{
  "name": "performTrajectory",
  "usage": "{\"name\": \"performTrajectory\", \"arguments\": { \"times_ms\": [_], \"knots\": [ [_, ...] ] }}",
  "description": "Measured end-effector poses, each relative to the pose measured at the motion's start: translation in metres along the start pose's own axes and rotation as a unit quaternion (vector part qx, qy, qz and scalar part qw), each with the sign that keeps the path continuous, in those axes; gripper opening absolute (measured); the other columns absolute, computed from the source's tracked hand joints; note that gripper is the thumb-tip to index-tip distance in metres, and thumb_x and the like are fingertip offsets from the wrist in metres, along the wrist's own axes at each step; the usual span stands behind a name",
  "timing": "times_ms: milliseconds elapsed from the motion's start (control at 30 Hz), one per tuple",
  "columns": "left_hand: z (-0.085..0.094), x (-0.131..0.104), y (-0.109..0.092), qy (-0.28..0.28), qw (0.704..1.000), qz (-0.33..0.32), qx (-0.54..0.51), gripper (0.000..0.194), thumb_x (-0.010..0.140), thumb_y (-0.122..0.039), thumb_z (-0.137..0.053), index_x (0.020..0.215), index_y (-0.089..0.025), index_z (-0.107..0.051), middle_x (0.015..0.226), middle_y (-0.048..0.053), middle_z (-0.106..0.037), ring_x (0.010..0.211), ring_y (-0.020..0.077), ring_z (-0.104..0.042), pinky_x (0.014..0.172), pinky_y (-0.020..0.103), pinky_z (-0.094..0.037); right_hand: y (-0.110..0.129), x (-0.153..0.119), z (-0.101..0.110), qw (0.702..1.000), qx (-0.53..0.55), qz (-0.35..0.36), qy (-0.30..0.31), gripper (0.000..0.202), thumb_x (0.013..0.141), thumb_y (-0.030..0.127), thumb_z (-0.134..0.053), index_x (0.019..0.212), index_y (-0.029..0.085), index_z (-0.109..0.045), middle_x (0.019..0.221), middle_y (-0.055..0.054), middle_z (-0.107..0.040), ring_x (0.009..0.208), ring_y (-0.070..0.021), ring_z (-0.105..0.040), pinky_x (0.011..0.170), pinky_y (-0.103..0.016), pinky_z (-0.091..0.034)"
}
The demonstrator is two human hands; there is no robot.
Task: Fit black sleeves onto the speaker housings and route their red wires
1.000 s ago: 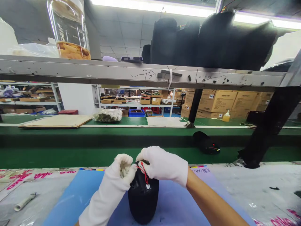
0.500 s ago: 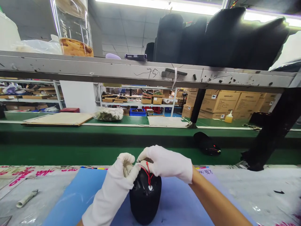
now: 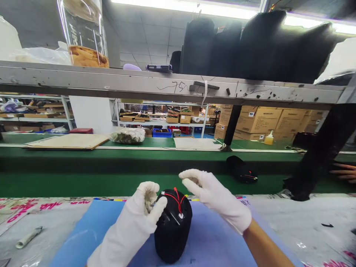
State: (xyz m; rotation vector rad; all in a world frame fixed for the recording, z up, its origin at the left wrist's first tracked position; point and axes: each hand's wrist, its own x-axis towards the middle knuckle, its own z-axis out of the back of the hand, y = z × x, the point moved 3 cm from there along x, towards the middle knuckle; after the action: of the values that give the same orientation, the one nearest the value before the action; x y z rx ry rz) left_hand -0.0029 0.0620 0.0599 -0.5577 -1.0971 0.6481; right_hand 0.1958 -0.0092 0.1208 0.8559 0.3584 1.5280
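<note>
Head view: a black rounded body [image 3: 171, 237], taken as landmark, is rested on a blue sheet [image 3: 80, 226], between the two gloved hands.
Red wires [image 3: 179, 204]: spread over the body's upper face, gathered at a white plug [image 3: 180, 216]; a white connector [image 3: 163, 193] is carried at one end, by the body's left edge.
Left hand [image 3: 136, 213]: white-gloved, placed at the body's upper left, thumb laid over its edge; fingers curled, a gap left to the thumb; whether anything is clamped inside cannot be told.
Right hand [image 3: 217, 200]: white-gloved, raised to the right of the body, clear of it; thumb and fingers parted, nothing seen between them.
Second black piece [image 3: 236, 167]: laid on the green belt [image 3: 83, 185], beyond and right of the body.
Marked shelf [image 3: 125, 79]: set above and beyond the body, inscribed "75"; a glass jar [image 3: 86, 33] is kept on it, left of the body.
Co-worker's hand [image 3: 346, 172]: partly seen, well right of the body.
</note>
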Motion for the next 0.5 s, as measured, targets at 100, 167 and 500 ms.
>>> {"name": "performTrajectory", "arguments": {
  "times_ms": [100, 167, 500],
  "knots": [
    [0.030, 0.002, -0.019, 0.033, 0.997, -0.010, 0.063, 0.028, 0.084, -0.027, -0.060, 0.110, -0.029, -0.050, 0.073, -0.007, -0.066, 0.053, 0.0079, -0.059, 0.052, 0.017, -0.051, 0.012, -0.019, 0.018, 0.997, -0.025, 0.041, -0.058, 0.046, 0.089, 0.023, -0.052, 0.134, 0.031, -0.044, 0.106, -0.001, -0.062, 0.089, -0.0153, -0.061, 0.079, -0.032, -0.052],
    [0.047, -0.001, -0.037, -0.009, 0.993, -0.038, 0.109, 0.032, 0.082, -0.029, -0.063, 0.112, -0.031, -0.051, 0.070, -0.008, -0.068, 0.055, 0.0091, -0.063, 0.052, 0.016, -0.053, 0.022, -0.036, 0.024, 0.991, -0.057, 0.110, -0.043, 0.064, 0.087, 0.019, -0.055, 0.142, 0.036, -0.029, 0.113, -0.001, -0.058, 0.101, -0.0155, -0.060, 0.089, -0.033, -0.052],
    [-0.004, -0.038, -0.040, 0.118, 0.966, -0.177, 0.148, 0.031, 0.084, -0.028, -0.065, 0.111, -0.032, -0.051, 0.083, -0.004, -0.071, 0.067, 0.0155, -0.068, 0.061, 0.024, -0.056, 0.021, -0.058, -0.011, 0.965, -0.099, 0.238, 0.053, 0.073, 0.081, 0.001, -0.056, 0.143, 0.031, -0.030, 0.111, -0.006, -0.060, 0.101, -0.0197, -0.059, 0.093, -0.038, -0.052]
  ]
}}
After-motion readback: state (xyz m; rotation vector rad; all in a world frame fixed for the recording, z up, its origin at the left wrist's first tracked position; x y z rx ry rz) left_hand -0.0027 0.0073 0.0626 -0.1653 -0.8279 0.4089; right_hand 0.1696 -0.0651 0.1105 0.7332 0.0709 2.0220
